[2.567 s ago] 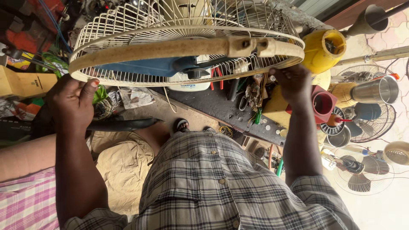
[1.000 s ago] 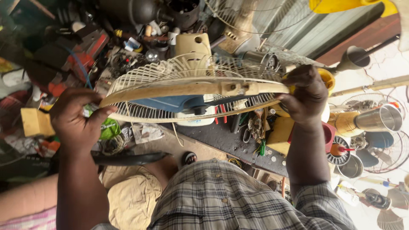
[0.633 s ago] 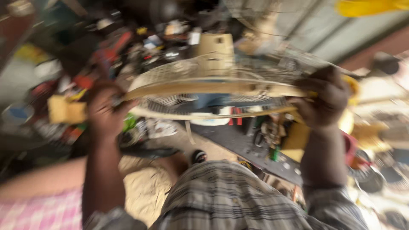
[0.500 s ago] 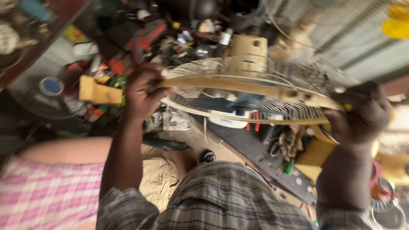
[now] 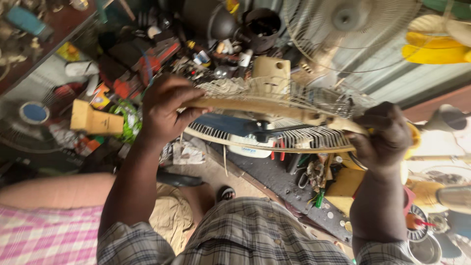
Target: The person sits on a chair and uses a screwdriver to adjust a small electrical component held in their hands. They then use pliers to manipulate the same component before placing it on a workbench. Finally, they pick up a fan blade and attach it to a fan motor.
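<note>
A person in a plaid shirt [image 5: 255, 235] is looking down over their own forearms, with another person's pink checked sleeve [image 5: 44, 235] lying at the lower left. The left hand [image 5: 164, 110] is closing around the left edge of a cream fan guard [image 5: 274, 105], fingers wrapping over its rim, while the right hand [image 5: 385, 135] is gripping the opposite edge, so the round wire cage is hanging level between them at chest height. Inside the cage a blue fan blade [image 5: 230, 125] is showing through the wires. Just below the guard a dark workbench [image 5: 289, 181] is carrying small tools and parts, and a tan block [image 5: 95, 120] is sitting to the left among cluttered scraps. Farther off, a second fan [image 5: 343, 24] with a pale wire grille is standing against a corrugated wall, and a yellow blade [image 5: 434, 49] is lying near the upper right corner.
</note>
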The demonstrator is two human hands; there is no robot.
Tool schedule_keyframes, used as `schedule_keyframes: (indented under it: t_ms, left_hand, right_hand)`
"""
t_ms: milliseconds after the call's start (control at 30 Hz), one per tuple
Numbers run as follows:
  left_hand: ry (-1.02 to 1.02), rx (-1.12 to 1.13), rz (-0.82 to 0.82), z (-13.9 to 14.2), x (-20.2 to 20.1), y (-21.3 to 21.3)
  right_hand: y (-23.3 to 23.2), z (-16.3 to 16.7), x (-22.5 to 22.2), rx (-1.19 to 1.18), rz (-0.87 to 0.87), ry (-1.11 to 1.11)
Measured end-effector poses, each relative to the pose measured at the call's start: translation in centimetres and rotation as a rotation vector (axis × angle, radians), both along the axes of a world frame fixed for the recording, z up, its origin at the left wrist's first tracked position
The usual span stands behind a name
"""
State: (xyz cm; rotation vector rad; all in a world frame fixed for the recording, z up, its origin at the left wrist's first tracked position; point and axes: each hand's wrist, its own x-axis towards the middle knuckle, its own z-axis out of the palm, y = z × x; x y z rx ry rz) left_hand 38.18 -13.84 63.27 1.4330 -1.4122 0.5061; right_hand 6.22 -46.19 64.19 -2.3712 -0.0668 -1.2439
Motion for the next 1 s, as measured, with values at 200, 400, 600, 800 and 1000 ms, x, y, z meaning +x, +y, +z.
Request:
schedule_keyframes:
  t_ms: [200,400,600,800,1000]
  left_hand:
    - [-0.108,-0.062,0.076,0.4,-1.0,-1.4]
    - [-0.213,-0.119,0.102,0.1,-0.5,-2.3]
    - [-0.256,-0.099,0.064,0.0,0.4,-3.0]
    - [-0.292,-0.047,0.089,1.4,0.2,-3.3]
    - [-0.388,-0.008,0.098,3.6,-1.0,-4.2]
  right_hand:
    - [1.1,0.8,0.6,-0.037,-0.033,-0.018]
    - [1.9,0.9,1.0,-0.068,-0.059,-0.048]
    - [2.0,0.3,1.2,-0.159,-0.16,-0.05]
    - [1.8,0.0,1.3,-0.193,-0.172,-0.059]
    - [1.7,0.3,1.5,-0.194,-0.154,-0.078]
